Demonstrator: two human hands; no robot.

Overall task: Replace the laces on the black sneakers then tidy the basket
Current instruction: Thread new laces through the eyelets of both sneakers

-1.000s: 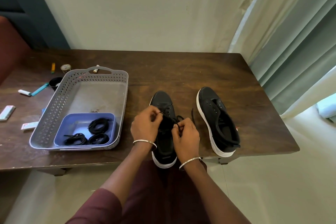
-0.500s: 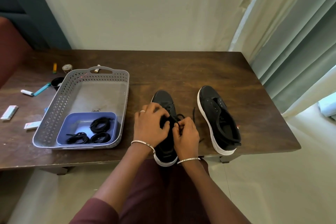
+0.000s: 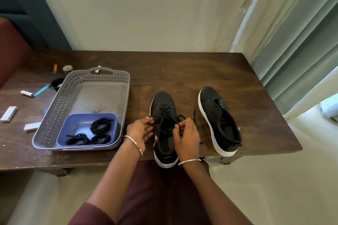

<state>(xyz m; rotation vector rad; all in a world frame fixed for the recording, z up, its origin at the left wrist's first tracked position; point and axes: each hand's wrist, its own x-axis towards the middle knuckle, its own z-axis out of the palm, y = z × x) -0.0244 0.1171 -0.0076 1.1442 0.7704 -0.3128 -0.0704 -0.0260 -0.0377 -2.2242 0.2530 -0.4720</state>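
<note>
Left hand [image 3: 140, 130] shifted outward, pinching lace [image 3: 165, 112]

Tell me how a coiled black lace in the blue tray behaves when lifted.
Probably floppy and light: the coiled black laces are thin cord and may unwind. It could drag a neighbour, since two coils lie close in the blue plastic tray.

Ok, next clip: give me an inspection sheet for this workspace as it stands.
Surface: dark wooden table.
Job's things: left sneaker partly laced; right sneaker beside it, eyelets bare; grey basket holds a blue tray with three coiled laces.
Clutter: white packets, a tube and a black cap left of the basket.
Grippers: left hand and right hand each pinch the lace over the left sneaker.
Cables: nothing seen.
Surroundings: pale wall, curtain at right, tiled floor.
</note>
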